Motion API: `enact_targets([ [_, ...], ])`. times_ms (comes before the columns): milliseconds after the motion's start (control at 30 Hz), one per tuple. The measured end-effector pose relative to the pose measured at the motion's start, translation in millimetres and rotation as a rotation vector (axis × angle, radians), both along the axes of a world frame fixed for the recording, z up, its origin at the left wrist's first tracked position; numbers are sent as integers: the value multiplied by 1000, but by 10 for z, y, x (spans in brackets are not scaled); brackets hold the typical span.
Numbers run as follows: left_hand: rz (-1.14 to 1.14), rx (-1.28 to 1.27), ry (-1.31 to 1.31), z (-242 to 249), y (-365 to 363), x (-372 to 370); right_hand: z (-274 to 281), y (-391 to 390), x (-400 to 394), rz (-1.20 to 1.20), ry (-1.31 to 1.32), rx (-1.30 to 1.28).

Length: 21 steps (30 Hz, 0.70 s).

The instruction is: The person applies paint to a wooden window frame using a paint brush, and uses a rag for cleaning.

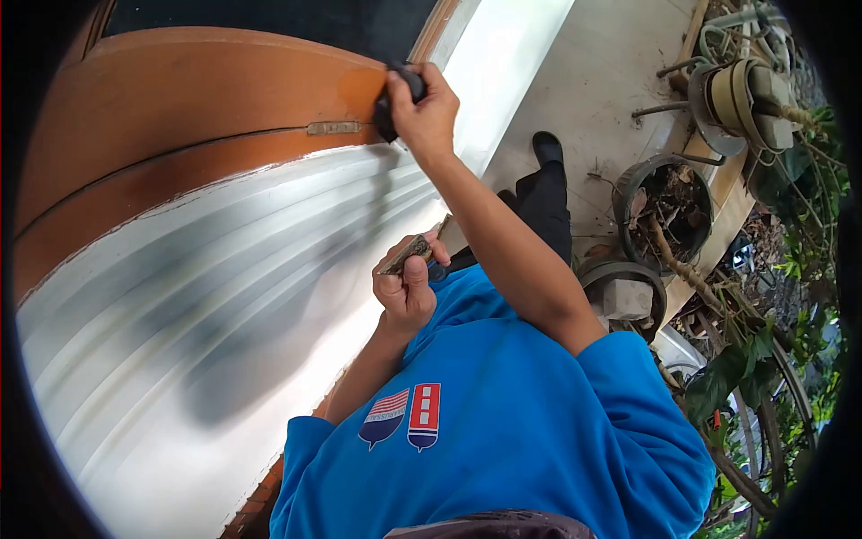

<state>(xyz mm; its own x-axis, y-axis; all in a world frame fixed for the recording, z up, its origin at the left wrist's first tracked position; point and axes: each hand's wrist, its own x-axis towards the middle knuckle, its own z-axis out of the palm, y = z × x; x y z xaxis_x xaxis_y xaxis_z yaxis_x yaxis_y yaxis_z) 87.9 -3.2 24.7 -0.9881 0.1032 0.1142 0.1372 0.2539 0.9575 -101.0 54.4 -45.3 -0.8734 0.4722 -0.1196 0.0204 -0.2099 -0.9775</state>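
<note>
My right hand [426, 108] is closed around a black object [386, 112], pressed against the brown wooden frame [215, 81]; its exact kind is hard to make out. Beside it on the wood sits a worn metal hinge [332, 128]. Lower down, close to my chest, the fingers of my left hand [406, 287] are closed on a small, flat, worn metal piece [406, 255] with a dirty, brass-brown surface. Part of that piece is hidden by my fingers.
Below the wood runs a white ridged wall ledge [242, 278]. Tiled floor [575, 99] lies ahead, where a dark shoe [548, 148] shows. On the right stand a plant pot [664, 211], another pot holding a concrete block [627, 299], branches and leafy plants [745, 359].
</note>
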Motion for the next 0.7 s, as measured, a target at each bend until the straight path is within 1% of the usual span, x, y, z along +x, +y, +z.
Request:
enact_targets([
  [67, 42, 64, 49, -3, 35, -17, -320, -21, 36, 23, -97, 17],
  [167, 77, 97, 69, -42, 26, -12, -393, -95, 123, 64, 39, 42],
  [200, 83, 95, 52, -42, 14, 33, -325, -98, 154, 100, 176, 42],
  [233, 82, 100, 50, -54, 22, 32, -118, -34, 170, 122, 370, 81],
  [300, 80, 105, 41, -53, 31, 40, 92, 55, 208, 218, 456, 41],
  [400, 34, 23, 26, 67, 64, 14, -310, 83, 281, 311, 241, 128],
  [500, 47, 40, 7, 21, 67, 38, -440, 167, 342, 452, 174, 28],
  [533, 38, 25, 4, 26, 60, 60, -479, 187, 313, 471, 197, 0],
  [567, 25, 8, 1, 42, 41, 73, -512, 231, 315, 485, 159, -1],
  [633, 25, -2, 13, 42, 28, 34, -427, 315, 301, 452, -76, -162],
  [700, 58, 7, 6, 49, 29, 64, -307, 287, 312, 366, 171, -41],
])
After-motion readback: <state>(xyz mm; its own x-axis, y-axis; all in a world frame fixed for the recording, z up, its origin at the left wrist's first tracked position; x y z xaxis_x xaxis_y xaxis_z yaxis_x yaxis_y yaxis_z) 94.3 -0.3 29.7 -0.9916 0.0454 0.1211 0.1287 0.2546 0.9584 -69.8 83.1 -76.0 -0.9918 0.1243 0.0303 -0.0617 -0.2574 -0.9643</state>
